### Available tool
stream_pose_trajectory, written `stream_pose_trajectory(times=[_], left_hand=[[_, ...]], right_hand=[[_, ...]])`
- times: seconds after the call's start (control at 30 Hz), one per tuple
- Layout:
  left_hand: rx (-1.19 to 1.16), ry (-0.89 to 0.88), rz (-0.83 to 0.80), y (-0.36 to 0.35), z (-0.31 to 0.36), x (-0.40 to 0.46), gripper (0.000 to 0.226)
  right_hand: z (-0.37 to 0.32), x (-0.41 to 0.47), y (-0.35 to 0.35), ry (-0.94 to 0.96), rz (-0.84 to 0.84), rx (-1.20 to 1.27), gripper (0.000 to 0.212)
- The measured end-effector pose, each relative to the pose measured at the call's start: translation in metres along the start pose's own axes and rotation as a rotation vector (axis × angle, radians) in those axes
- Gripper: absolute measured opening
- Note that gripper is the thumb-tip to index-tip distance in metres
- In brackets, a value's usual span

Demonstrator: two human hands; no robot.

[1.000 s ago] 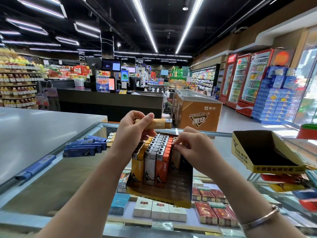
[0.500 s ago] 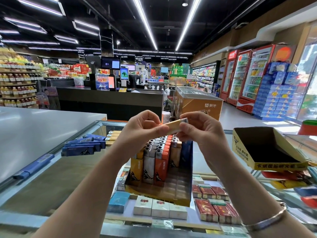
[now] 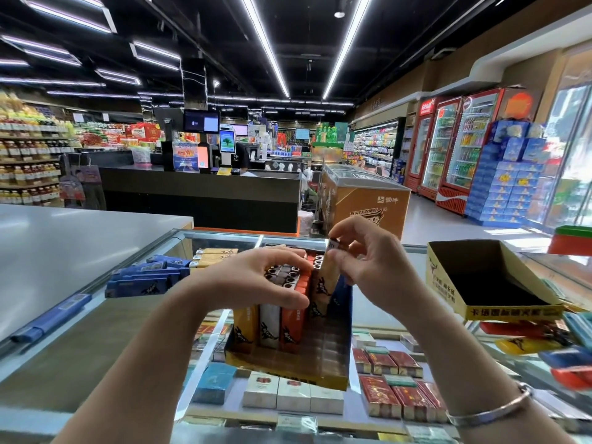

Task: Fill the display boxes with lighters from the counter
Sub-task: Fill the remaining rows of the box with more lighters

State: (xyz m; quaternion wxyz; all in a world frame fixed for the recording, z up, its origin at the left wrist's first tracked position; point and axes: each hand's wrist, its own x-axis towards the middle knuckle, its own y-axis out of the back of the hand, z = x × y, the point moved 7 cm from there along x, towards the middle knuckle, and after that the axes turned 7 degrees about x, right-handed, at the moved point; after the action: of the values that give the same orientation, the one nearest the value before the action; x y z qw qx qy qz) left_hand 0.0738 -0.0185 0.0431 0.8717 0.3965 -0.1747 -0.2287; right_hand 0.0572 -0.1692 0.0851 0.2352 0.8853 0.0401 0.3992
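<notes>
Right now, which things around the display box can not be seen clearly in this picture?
- Head view: the lighter rows in the display box; the left hand covers many tops.
- Head view: the tan lighter; the right hand fingers hide its top.
- Head view: lighters under the empty yellow box are blurred and cut by the right edge.

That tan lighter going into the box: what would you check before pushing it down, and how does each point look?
1. Right hand pinches the tan lighter firmly: ok.
2. Lighter upright, metal end up: ok, slightly tilted.
3. Free slot beneath it in the display box: cannot tell, hidden by its neighbours.
4. Left hand holds the standing lighters steady: ok.
5. More stock within reach: ok, blue lighters lie on the counter.
6. Second box ready: ok, open, looks empty.
</notes>
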Motion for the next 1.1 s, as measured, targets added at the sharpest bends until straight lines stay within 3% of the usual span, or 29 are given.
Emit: stream_pose_trajectory(times=[0.4, 0.77, 0.9, 1.0, 1.1], left_hand=[[0.018, 0.000, 0.034, 0.001, 0.000, 0.000, 0.047], [-0.012, 0.007, 0.035, 0.000, -0.001, 0.000, 0.047], [-0.009, 0.012, 0.034, 0.000, -0.001, 0.000, 0.045], [0.005, 0.019, 0.044, 0.001, -0.002, 0.000, 0.047], [0.002, -0.005, 0.065, 0.003, -0.001, 0.000, 0.046]], right_hand=[[-0.006, -0.005, -0.027, 0.142, -0.176, -0.298, 0.017], [-0.007, -0.007, -0.036, 0.120, -0.260, -0.413, 0.012], [0.000, -0.006, -0.033, 0.119, -0.210, -0.408, 0.010], [0.017, -0.003, -0.022, -0.006, -0.118, -0.290, 0.017], [0.039, -0.002, -0.024, -0.216, -0.177, -0.084, 0.028]])
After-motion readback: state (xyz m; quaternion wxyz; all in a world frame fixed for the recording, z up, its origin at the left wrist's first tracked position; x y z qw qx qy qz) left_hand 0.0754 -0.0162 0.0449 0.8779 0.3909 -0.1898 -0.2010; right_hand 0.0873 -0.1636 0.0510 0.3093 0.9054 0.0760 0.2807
